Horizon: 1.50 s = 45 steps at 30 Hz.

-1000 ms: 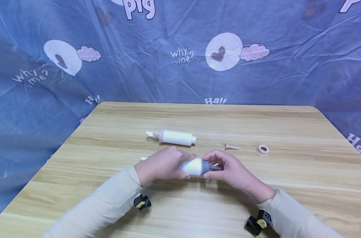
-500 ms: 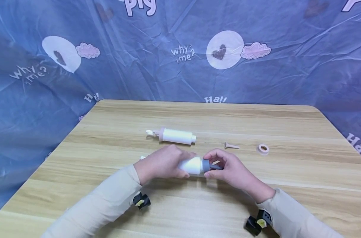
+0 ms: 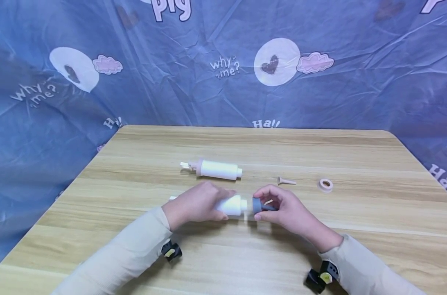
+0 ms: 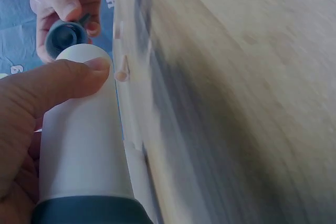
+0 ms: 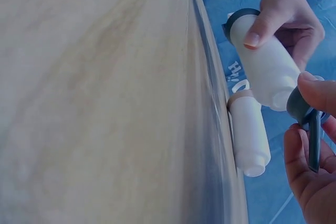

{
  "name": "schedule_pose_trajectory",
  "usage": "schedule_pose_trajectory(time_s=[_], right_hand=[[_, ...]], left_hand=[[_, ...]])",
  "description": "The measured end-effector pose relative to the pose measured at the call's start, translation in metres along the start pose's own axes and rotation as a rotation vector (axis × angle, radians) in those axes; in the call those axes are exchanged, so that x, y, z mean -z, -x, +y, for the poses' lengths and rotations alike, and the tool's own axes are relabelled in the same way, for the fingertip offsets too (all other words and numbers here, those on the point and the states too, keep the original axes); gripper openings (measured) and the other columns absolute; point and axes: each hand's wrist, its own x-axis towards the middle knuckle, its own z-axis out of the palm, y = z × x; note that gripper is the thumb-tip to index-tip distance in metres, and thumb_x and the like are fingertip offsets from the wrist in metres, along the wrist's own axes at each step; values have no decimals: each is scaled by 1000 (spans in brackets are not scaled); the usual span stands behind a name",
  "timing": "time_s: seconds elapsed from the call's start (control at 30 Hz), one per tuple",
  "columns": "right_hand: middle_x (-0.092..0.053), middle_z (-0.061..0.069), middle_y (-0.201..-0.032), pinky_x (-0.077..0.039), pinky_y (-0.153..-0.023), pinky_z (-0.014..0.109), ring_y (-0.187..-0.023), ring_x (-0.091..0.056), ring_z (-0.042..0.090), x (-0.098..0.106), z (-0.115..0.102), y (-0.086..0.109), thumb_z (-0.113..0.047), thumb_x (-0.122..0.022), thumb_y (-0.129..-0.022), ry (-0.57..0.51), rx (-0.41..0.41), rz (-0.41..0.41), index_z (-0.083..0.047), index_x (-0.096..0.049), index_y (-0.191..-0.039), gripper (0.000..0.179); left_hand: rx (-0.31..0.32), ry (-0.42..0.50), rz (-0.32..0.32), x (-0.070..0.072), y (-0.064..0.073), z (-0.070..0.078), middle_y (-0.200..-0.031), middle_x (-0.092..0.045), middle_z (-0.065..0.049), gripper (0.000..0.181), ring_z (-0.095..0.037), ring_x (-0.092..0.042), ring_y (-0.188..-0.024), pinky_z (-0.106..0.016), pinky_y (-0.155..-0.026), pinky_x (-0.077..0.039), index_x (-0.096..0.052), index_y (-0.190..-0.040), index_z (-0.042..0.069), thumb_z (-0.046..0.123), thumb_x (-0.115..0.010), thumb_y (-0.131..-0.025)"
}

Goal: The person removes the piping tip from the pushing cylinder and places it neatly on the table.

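Observation:
My left hand (image 3: 197, 205) grips a white cylindrical bottle (image 3: 230, 205) held sideways, its narrow neck toward the right. A dark blue-grey collar (image 4: 89, 211) circles the bottle's other end in the left wrist view. My right hand (image 3: 284, 208) pinches a blue-grey cap (image 3: 257, 205) between thumb and fingers, a short gap from the bottle's neck. From the cap sticks a thin nozzle (image 5: 314, 142), pointing away from the bottle. The cap's hollow underside faces the neck. In the head view, my left hand hides much of the bottle.
Behind my hands, a second white bottle (image 3: 220, 170) with a pink collar lies on the wooden table (image 3: 223, 258). To its right lie a small pink nozzle (image 3: 286, 181) and a pink ring (image 3: 325, 185). A blue printed sheet (image 3: 194, 98) hangs behind the table.
The cap has come away from the bottle's neck, leaving a gap. My left hand has shifted slightly left with the bottle; my right hand stays nearly in place with the cap.

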Motion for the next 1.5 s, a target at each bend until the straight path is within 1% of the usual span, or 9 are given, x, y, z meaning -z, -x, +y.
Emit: schedule_pose_trajectory(time_s=[0.2,0.43,0.63,0.87,1.0,1.2,1.27,1.37,1.5], right_hand=[[-61,11,-94,-52,-71,25,-80,-61,14,1,1,1,-5,-77,-70,1,-11,2,-3,-59,-105,39],[-62,12,-94,-51,-71,25,-80,-62,15,2,1,1,-6,-77,-70,-5,-20,0,-3,-59,-105,40],[-61,12,-94,-51,-71,24,-81,-61,14,2,3,2,-6,-77,-70,-8,-12,-2,-2,-59,-105,40],[-61,12,-94,-51,-72,24,-81,-61,13,2,4,1,-6,-77,-71,-18,0,-8,-2,-59,-105,39],[-61,12,-94,-51,-72,24,-81,-61,12,2,5,1,-6,-77,-71,-16,-2,-11,-2,-59,-105,39],[-61,11,-95,-51,-73,24,-82,-61,11,2,5,1,-5,-77,-71,-21,2,-19,-2,-59,-105,39],[-61,11,-95,-51,-73,24,-82,-61,11,2,5,1,-5,-77,-71,-25,4,-23,-2,-59,-105,39],[-60,11,-95,-51,-73,24,-82,-61,11,2,5,1,-6,-77,-71,-29,3,-27,-2,-60,-105,39],[-61,12,-95,-51,-72,24,-82,-61,11,2,5,2,-7,-77,-71,-31,3,-34,-1,-59,-105,38]], left_hand=[[14,15,-13,-6,2,-5,-117,-64,-8,58,-18,-65,-94,-26,-82,-52,-58,-124,5,28,-76,-74],[52,11,-61,-11,3,-9,-118,-64,-8,60,-19,-65,-97,-28,-84,-52,-56,-127,7,26,-76,-74],[53,23,-70,-15,4,-11,-119,-63,-8,59,-19,-64,-101,-27,-86,-51,-56,-127,5,27,-75,-76],[82,13,-81,-19,4,-11,-115,-65,-9,60,-19,-65,-95,-28,-82,-52,-56,-127,6,30,-76,-74],[86,19,-90,-19,3,-12,-113,-66,-9,61,-18,-65,-92,-26,-81,-52,-56,-127,7,30,-76,-74],[42,37,-85,-16,1,-14,-104,-69,-6,59,-14,-65,-85,-24,-77,-52,-59,-122,7,30,-78,-72],[31,36,-83,-15,2,-14,-104,-69,-6,59,-13,-65,-85,-24,-77,-52,-60,-122,8,30,-79,-71],[38,43,-87,-14,2,-14,-106,-69,-6,63,-13,-64,-86,-26,-79,-51,-59,-123,7,32,-80,-69],[70,54,-94,-13,3,-13,-112,-67,-8,70,-14,-64,-91,-28,-83,-51,-57,-126,5,34,-81,-66]])
